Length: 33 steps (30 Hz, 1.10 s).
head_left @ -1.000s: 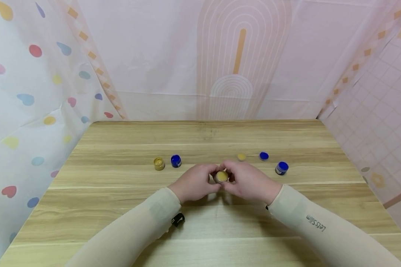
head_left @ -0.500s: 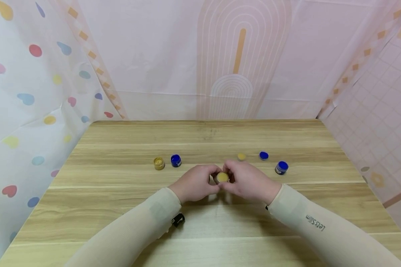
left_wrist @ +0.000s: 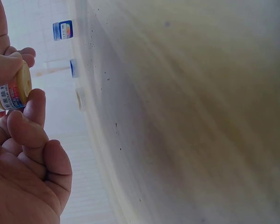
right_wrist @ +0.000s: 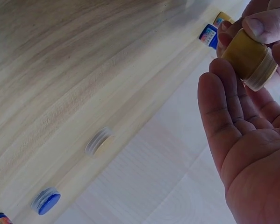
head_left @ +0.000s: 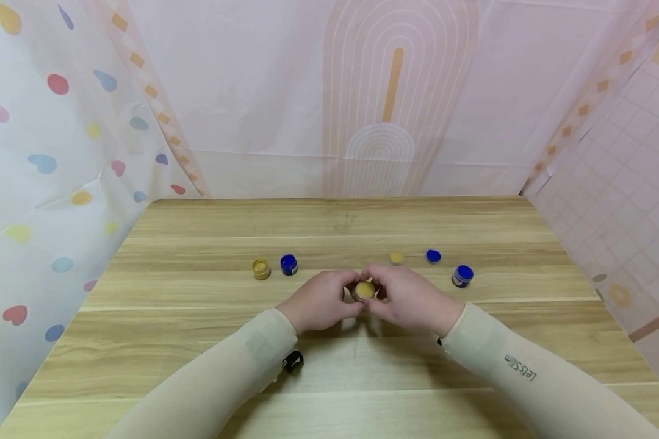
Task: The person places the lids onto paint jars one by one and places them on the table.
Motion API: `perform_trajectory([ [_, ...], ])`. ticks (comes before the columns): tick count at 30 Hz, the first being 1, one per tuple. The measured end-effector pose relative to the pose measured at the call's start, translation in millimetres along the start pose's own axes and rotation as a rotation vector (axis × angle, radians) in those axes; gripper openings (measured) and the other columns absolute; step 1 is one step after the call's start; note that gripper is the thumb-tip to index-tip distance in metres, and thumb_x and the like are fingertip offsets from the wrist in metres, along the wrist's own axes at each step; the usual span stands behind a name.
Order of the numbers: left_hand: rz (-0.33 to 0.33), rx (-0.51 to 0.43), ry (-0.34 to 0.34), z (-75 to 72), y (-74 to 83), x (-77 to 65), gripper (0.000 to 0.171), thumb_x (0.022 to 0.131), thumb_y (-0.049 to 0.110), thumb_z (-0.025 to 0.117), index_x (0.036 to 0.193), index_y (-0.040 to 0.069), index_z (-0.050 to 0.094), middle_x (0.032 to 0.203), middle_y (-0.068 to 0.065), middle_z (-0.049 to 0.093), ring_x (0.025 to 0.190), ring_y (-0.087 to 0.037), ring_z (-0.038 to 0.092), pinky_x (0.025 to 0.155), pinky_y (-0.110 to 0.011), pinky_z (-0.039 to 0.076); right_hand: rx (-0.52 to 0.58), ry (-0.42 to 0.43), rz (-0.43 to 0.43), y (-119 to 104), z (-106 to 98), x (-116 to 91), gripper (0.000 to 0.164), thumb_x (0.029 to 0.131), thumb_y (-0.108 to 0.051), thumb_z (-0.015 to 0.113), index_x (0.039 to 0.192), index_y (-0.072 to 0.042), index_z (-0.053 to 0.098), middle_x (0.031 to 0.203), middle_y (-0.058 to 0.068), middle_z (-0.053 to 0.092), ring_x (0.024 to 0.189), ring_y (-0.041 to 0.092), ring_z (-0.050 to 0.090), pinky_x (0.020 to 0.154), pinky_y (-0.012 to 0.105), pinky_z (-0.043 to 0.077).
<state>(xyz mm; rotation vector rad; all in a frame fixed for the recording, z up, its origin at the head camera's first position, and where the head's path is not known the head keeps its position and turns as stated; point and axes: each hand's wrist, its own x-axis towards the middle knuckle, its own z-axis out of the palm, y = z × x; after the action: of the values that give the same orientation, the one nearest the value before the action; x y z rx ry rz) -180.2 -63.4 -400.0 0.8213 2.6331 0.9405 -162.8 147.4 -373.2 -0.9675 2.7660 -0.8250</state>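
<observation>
A small yellow paint jar [head_left: 365, 291] with a clear screw lid [right_wrist: 261, 71] is held up between both hands over the table's middle. My left hand [head_left: 324, 299] grips the jar's labelled side between thumb and fingers. Around the lid end are the thumb and forefinger of my right hand [head_left: 409, 297], its other fingers extending alongside the jar in the right wrist view. The jar's base and coloured label [left_wrist: 11, 93] show in the left wrist view.
Left of the hands stand an uncovered yellow paint jar [head_left: 261, 269] and an uncovered blue paint jar [head_left: 288, 264]. Behind and right lie a yellow-stained lid [head_left: 397, 258] and a blue-stained lid [head_left: 433, 256]. A lidded blue jar [head_left: 463, 276] stands on the wooden table [head_left: 329, 390].
My right fingers shift slightly right and then back around the lid, and the held jar tips a little with them. The left hand and the other jars stay put.
</observation>
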Motion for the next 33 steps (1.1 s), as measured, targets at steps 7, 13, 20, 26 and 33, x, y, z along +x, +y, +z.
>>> perform_trajectory([
  [7, -0.006, -0.001, -0.01, 0.9, -1.7, 0.2, 0.027, 0.095, 0.027, 0.076, 0.119, 0.017, 0.07, 0.098, 0.007, 0.07, 0.075, -0.01, 0.058, 0.072, -0.03, 0.051, -0.001, -0.017, 0.019, -1.8, -0.6, 0.5, 0.021, 0.096, -0.015, 0.074, 0.114, -0.013, 0.066, 0.1, -0.003, 0.071, 0.088, 0.011, 0.067, 0.078, 0.026, 0.056],
  [13, 0.003, -0.003, -0.02, 1.4, -2.0, 0.2, 0.032, 0.095, 0.026, 0.075, 0.126, 0.017, 0.07, 0.099, 0.009, 0.069, 0.077, -0.009, 0.059, 0.075, -0.031, 0.051, 0.018, -0.019, 0.046, -1.3, 0.4, 1.0, 0.019, 0.096, -0.02, 0.077, 0.104, -0.014, 0.061, 0.095, -0.004, 0.07, 0.084, 0.01, 0.065, 0.075, 0.025, 0.054],
  [20, 0.004, 0.01, -0.011, 1.0, -2.2, 0.4, 0.029, 0.095, 0.027, 0.075, 0.121, 0.016, 0.069, 0.091, 0.009, 0.066, 0.074, -0.009, 0.058, 0.07, -0.03, 0.05, 0.03, -0.024, 0.084, -3.4, -0.3, 1.6, 0.024, 0.096, -0.023, 0.078, 0.111, -0.012, 0.063, 0.096, -0.005, 0.071, 0.085, 0.007, 0.065, 0.077, 0.026, 0.055],
  [26, 0.007, 0.017, -0.004, 0.6, -2.1, 0.2, 0.024, 0.095, 0.027, 0.075, 0.115, 0.016, 0.069, 0.086, 0.008, 0.065, 0.071, -0.009, 0.057, 0.067, -0.029, 0.049, 0.019, -0.015, 0.038, -1.5, 0.7, 2.1, 0.026, 0.094, -0.016, 0.077, 0.117, -0.011, 0.064, 0.101, -0.002, 0.072, 0.089, 0.008, 0.067, 0.079, 0.026, 0.056],
  [33, 0.01, 0.019, -0.006, 1.0, -2.6, 0.1, 0.033, 0.094, 0.026, 0.075, 0.125, 0.015, 0.07, 0.092, 0.008, 0.068, 0.07, -0.008, 0.056, 0.067, -0.028, 0.049, 0.011, -0.006, 0.001, -0.7, 0.5, 1.4, 0.02, 0.095, -0.012, 0.075, 0.112, -0.011, 0.065, 0.097, -0.003, 0.07, 0.085, 0.011, 0.066, 0.076, 0.025, 0.055],
])
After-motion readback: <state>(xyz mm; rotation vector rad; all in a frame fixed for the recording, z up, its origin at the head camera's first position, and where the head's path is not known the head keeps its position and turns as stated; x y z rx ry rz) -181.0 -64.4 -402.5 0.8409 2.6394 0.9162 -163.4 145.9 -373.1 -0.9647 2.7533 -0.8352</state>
